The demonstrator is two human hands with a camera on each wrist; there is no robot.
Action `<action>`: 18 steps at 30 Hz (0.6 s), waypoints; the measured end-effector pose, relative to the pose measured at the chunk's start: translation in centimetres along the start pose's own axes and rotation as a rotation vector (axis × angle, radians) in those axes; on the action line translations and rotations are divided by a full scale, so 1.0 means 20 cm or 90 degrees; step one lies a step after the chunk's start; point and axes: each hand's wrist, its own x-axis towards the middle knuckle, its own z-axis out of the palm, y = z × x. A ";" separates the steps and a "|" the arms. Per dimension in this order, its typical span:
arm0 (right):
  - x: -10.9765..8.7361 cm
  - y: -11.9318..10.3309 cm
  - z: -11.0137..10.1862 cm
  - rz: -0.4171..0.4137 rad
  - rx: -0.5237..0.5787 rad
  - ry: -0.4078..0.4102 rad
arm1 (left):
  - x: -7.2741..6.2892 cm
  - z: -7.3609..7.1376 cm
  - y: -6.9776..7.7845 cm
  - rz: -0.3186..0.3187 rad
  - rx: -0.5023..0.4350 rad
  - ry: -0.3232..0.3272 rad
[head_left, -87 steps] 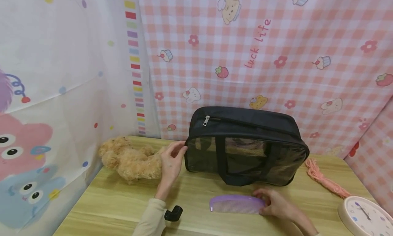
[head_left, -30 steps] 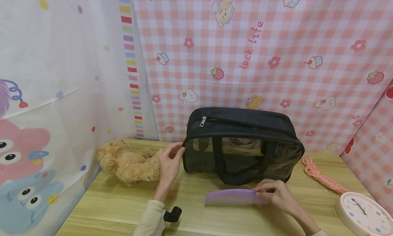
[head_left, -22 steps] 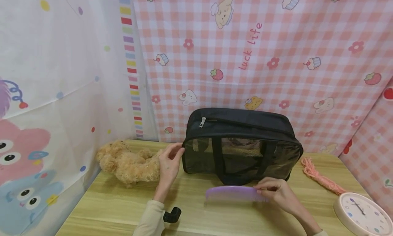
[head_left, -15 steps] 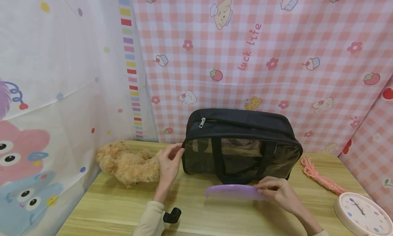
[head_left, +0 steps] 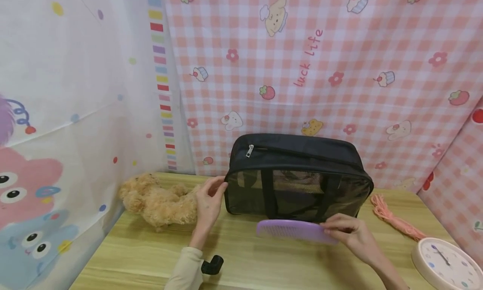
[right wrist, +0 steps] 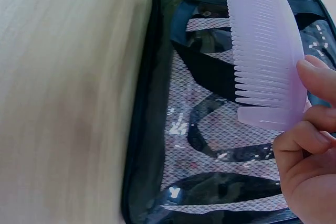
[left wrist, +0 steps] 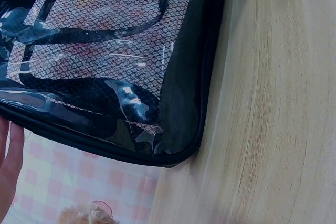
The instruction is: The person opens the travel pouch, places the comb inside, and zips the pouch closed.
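Observation:
My right hand (head_left: 352, 235) pinches the right end of a purple comb (head_left: 292, 230) between thumb and fingers. The comb is held level in front of a black bag (head_left: 298, 155), its teeth pointing down and overlapping the bag's lower front. In the right wrist view the comb (right wrist: 265, 51) is large and close, its end tooth by the curled fingers. My left hand (head_left: 209, 199) touches the bag's upper left side with its fingertips. Two straight fingers (left wrist: 11, 150) show against that side in the left wrist view. The bag stands upright, with see-through front panel and a strap handle.
A tan plush toy (head_left: 158, 199) lies left of the left hand. A pink yarn bundle (head_left: 398, 218) and a round clock (head_left: 445, 260) are at the right of the wooden table (head_left: 260, 269). A checked cloth (head_left: 302, 63) hangs behind the bag.
My right hand has taken the comb in a pinch, lifted it from the table and moved it up and slightly right toward the bag. The left hand stays at the bag's side.

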 end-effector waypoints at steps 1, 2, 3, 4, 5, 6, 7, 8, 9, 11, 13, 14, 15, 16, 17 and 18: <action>0.00 -0.01 0.00 -0.003 0.000 0.005 | 0.00 0.00 0.00 -0.001 0.000 -0.002; 0.00 -0.02 0.00 -0.005 0.003 0.008 | 0.00 0.00 0.00 -0.001 0.000 -0.004; 0.00 -0.03 -0.01 -0.008 0.009 0.010 | 0.00 0.00 0.00 -0.002 0.001 -0.006; -0.01 -0.04 -0.01 -0.010 0.017 0.011 | 0.00 0.00 0.00 -0.003 0.003 -0.007; -0.01 -0.04 -0.01 -0.011 0.025 0.012 | 0.00 0.00 0.00 -0.005 0.003 -0.008; -0.01 -0.05 -0.01 -0.012 0.035 0.012 | 0.00 0.00 0.00 -0.008 0.003 -0.011; -0.01 -0.06 -0.01 -0.019 0.045 0.013 | 0.00 0.00 0.00 -0.009 0.004 -0.012; -0.01 -0.07 -0.01 -0.028 0.055 0.013 | 0.00 0.00 0.00 -0.009 0.005 -0.012; -0.01 -0.08 -0.01 -0.036 0.065 0.014 | 0.00 0.00 -0.02 -0.009 0.004 -0.012; 0.00 -0.10 -0.01 -0.049 0.085 0.016 | 0.00 0.00 -0.06 -0.006 0.000 -0.008; 0.01 -0.13 -0.02 -0.069 0.100 0.017 | 0.01 -0.01 -0.11 -0.003 -0.004 -0.003; 0.01 -0.14 -0.03 -0.074 0.107 0.018 | 0.01 0.00 -0.14 -0.001 -0.006 0.000; 0.02 -0.15 -0.03 -0.076 0.114 0.019 | 0.01 0.00 -0.16 0.000 -0.009 0.004; 0.02 -0.17 -0.04 -0.080 0.112 0.022 | 0.01 0.00 -0.17 0.002 -0.011 0.006; 0.03 -0.18 -0.05 -0.082 0.108 0.024 | 0.01 0.00 -0.17 0.003 -0.012 0.007; 0.04 -0.19 -0.07 -0.084 0.106 0.023 | 0.02 0.00 -0.17 0.006 -0.012 0.008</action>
